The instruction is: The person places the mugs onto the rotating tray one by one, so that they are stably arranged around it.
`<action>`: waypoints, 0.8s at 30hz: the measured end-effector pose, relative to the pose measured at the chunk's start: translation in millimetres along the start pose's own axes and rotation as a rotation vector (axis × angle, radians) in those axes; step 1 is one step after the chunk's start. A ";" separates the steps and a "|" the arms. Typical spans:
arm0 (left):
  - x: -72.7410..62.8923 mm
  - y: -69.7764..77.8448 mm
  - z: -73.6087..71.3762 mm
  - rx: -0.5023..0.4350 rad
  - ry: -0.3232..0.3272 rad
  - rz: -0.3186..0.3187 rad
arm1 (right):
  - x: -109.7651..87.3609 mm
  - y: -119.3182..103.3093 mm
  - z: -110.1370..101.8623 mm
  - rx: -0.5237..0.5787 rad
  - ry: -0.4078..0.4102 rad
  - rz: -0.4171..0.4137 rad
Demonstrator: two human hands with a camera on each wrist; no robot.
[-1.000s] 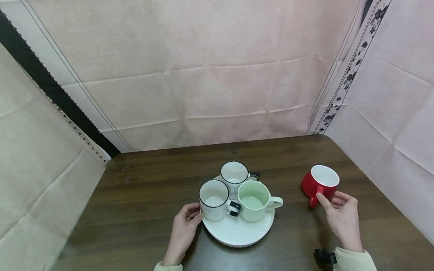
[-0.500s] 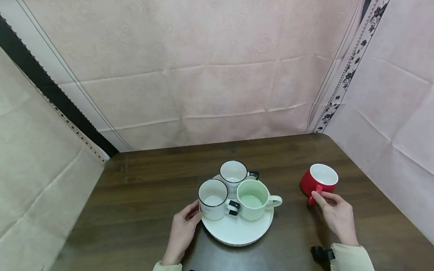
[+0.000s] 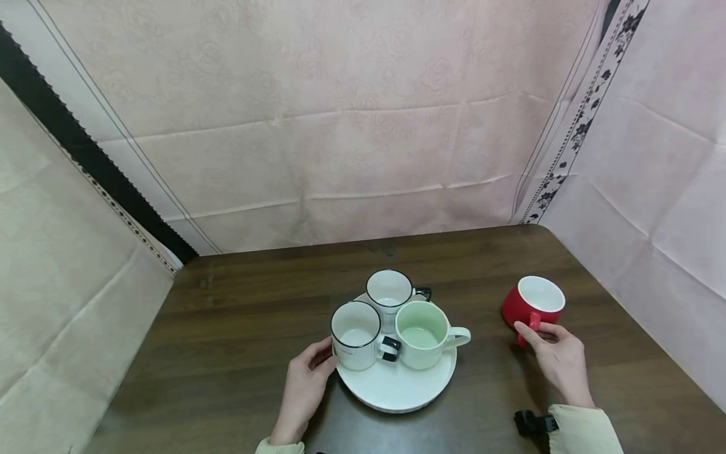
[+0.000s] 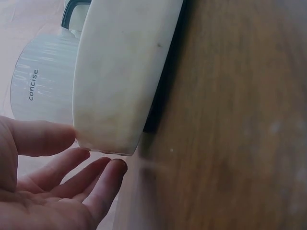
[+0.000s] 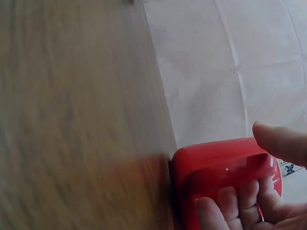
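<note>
A white round plate (image 3: 397, 394) stands on the table, bearing two white mugs with black rims, the left mug (image 3: 356, 337) and the rear mug (image 3: 389, 291), and a pale green mug (image 3: 422, 337). My left hand (image 3: 304, 391) rests at the plate's left edge. In the left wrist view its thumb (image 4: 45, 139) touches the rim, and its loosely bent fingers lie along the edge. A red mug (image 3: 522, 304) with a white inside stands upright at the right. My right hand (image 3: 558, 362) is at its handle, thumb on the left. In the right wrist view the thumb (image 5: 283, 141) looks apart from the handle; the bent fingers lie against it.
The brown wooden table (image 3: 244, 353) ends at a back edge before a pale cloth wall (image 3: 351, 157). Another pale cloth (image 3: 652, 208) hangs at the right. A black band (image 5: 288, 169) of patterned trim shows beside the red mug in the right wrist view.
My right hand has shifted slightly left, its thumb moving to the left side of the red mug's handle. The mug has stayed in place. My left hand and the plate have not visibly moved.
</note>
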State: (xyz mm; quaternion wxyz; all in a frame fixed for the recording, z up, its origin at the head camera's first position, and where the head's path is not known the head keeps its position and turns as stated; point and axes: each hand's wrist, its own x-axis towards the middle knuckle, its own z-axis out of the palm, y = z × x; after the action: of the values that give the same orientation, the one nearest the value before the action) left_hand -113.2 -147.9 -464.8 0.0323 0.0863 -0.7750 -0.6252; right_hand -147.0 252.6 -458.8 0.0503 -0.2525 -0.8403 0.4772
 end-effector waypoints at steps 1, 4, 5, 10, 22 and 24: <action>0.0 -0.2 -0.1 -0.004 -0.001 0.000 | -0.2 0.3 -0.2 -0.004 0.003 0.000; 0.3 -0.7 -0.4 -0.014 -0.007 0.000 | -1.9 0.9 -1.6 -0.015 0.018 -0.005; 0.4 -0.8 -0.5 -0.017 -0.010 0.001 | -2.5 1.0 -2.5 -0.021 0.025 -0.005; 1.0 -0.9 -0.9 -0.023 -0.018 0.003 | -6.5 0.8 -8.7 -0.040 0.079 0.002; 3.3 -1.1 0.1 -0.024 -0.012 0.001 | -9.8 0.0 -20.1 -0.073 0.247 -0.008; 3.4 -1.2 0.3 -0.025 -0.011 0.001 | -9.4 1.2 -20.2 -0.085 0.272 -0.025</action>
State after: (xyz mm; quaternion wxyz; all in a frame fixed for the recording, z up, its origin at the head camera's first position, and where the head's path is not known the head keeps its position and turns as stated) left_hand -116.5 -148.5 -466.2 0.0295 0.0823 -0.7672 -0.6354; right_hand -131.8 264.3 -447.4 0.1588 -0.3063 -0.8483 0.4017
